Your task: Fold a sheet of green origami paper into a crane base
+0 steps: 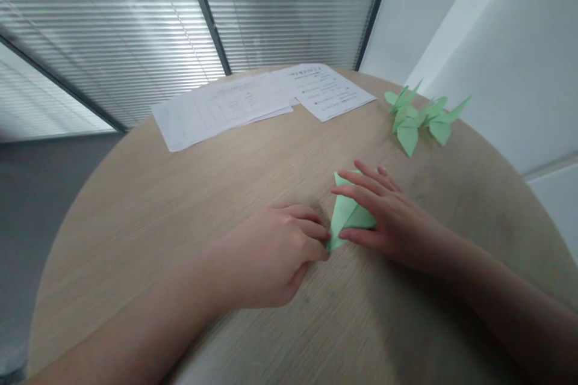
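A light green folded sheet of origami paper [344, 212] lies on the round wooden table, creased and narrowing to a point toward me. My left hand [282, 249] is closed, its fingertips pinching at that pointed near corner. Over the right part of the sheet rests my right hand [388, 207], with its fingers stretched out and apart and its thumb along the lower edge. That hand hides the paper's right side.
Green folded paper cranes [409, 126] stand in a cluster at the back right of the table [135, 222]. Printed white sheets [226, 105] lie along the far edge, with another printed page [332, 93] partly overlapping them. Behind are window blinds [293, 12] and a white wall.
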Demonstrator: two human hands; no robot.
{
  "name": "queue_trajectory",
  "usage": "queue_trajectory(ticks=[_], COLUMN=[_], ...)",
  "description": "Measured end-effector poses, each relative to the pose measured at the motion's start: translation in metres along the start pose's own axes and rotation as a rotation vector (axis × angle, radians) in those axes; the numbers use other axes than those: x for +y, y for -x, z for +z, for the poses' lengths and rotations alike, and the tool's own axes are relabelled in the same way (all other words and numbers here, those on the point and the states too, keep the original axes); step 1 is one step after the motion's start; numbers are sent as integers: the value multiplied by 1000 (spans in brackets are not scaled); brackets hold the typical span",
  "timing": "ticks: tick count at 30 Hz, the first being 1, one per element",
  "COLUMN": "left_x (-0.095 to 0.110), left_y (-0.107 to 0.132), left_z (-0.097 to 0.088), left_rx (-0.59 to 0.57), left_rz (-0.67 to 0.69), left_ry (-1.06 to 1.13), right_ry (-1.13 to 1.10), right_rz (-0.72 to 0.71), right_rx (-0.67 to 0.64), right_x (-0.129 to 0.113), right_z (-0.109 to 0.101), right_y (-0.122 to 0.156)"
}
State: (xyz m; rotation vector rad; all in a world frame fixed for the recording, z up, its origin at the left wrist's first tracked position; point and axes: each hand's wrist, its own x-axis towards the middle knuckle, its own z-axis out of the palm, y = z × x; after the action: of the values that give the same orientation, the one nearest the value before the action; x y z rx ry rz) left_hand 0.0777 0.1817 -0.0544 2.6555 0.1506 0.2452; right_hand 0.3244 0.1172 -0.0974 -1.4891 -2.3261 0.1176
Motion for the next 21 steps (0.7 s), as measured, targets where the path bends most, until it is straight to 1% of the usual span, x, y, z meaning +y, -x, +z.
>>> queue_trajectory(ticks=[6,10,14,17,21], left_x=[0,0,1,-2,-9], left_y=[-3,-7,-9,-9,-8], left_z=[5,7,12,19,28], left_rx=[12,-4,35,81,91], left_rz=[-12,-46,-131,-91,-74], left_ry=[-31,-39,-65,-114,-212], right_ry=[-4,-23,-83,-121,-143], right_rz=[5,3,17,-5,-21], right_rx=[-26,-24,-4,-10,-35], right_x=[9,22,35,37,37], right_z=[1,-12,-22,-17,-5], right_y=[0,4,8,8,6])
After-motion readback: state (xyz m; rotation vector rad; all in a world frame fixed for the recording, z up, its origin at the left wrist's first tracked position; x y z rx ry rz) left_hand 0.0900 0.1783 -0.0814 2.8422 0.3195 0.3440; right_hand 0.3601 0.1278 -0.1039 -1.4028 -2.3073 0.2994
